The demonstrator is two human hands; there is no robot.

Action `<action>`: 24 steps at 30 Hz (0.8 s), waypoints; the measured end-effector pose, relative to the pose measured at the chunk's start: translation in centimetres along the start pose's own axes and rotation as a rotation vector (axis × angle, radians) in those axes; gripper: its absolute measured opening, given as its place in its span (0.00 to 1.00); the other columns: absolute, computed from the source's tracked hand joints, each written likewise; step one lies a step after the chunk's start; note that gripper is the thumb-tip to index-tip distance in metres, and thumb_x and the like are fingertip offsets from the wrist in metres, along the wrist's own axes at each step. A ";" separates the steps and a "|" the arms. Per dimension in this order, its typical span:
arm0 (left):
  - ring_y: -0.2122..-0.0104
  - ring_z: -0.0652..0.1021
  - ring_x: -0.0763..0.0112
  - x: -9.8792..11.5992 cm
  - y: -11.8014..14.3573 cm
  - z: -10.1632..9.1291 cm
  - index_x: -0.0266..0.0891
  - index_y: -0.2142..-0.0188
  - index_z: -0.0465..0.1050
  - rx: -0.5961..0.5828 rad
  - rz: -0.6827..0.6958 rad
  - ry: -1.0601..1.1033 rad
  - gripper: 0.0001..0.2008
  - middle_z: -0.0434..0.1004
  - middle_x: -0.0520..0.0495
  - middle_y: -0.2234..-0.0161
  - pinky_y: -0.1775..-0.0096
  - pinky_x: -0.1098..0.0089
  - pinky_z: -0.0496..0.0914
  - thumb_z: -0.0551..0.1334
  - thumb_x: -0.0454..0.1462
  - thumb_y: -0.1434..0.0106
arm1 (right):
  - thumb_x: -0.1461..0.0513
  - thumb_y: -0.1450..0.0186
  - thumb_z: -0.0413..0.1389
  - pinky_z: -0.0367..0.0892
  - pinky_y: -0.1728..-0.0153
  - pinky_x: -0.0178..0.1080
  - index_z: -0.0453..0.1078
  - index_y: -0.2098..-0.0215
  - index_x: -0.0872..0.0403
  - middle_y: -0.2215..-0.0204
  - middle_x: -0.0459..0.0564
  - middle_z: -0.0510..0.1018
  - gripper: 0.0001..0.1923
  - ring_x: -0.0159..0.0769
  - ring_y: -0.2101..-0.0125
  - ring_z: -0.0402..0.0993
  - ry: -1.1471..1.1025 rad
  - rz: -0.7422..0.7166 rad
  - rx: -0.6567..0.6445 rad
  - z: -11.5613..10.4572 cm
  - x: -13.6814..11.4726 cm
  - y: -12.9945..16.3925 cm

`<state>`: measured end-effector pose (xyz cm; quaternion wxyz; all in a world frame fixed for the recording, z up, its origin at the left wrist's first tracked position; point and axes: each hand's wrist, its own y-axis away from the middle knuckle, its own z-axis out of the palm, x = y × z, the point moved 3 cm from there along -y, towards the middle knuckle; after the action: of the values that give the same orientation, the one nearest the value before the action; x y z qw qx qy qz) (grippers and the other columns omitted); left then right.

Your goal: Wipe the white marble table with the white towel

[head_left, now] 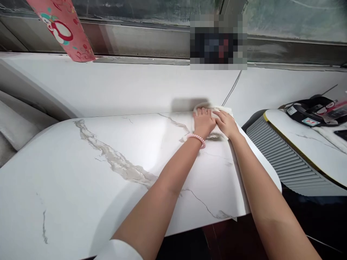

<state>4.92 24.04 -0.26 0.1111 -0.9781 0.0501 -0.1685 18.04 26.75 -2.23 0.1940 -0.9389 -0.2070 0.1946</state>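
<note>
Hands, left point(204, 122) and right point(225, 122), press flat, fingers spread, on soft white cloth point(217, 110) atop glossy veined marble table point(108, 162).

glossy marble-look tabletop point(108, 169), soft white cloth point(217, 110).

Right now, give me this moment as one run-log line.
left hand: flat on white cloth | right hand: flat on white cloth | cloth: far right of marble tabletop | bead bracelet: left wrist
</note>
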 end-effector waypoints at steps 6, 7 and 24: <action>0.32 0.58 0.54 -0.4 0.3 -0.2 0.34 0.39 0.65 -0.012 0.088 0.062 0.23 0.62 0.38 0.34 0.33 0.49 0.55 0.46 0.38 0.29 | 0.58 0.31 0.41 0.63 0.43 0.54 0.69 0.42 0.57 0.44 0.62 0.74 0.26 0.49 0.42 0.68 0.109 0.057 -0.005 0.1 -0.8 0.7; 0.32 0.57 0.55 -0.5 0.6 -0.2 0.34 0.39 0.65 -0.016 0.099 0.069 0.23 0.62 0.39 0.34 0.33 0.49 0.54 0.45 0.38 0.29 | 0.59 0.32 0.41 0.64 0.44 0.54 0.69 0.41 0.57 0.44 0.62 0.74 0.26 0.50 0.43 0.68 0.141 0.078 -0.003 0.0 -1.2 0.9; 0.33 0.60 0.60 -9.1 7.5 -5.4 0.39 0.42 0.66 -0.057 0.127 0.167 0.20 0.63 0.41 0.35 0.34 0.54 0.57 0.48 0.36 0.31 | 0.55 0.28 0.43 0.56 0.40 0.55 0.66 0.37 0.53 0.40 0.64 0.69 0.26 0.52 0.40 0.63 0.274 0.111 -0.093 1.3 -14.2 4.6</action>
<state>-5.88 16.94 0.03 0.0892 -0.9583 0.1260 -0.2405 7.02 16.66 -1.36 0.1656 -0.9747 -0.1352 0.0651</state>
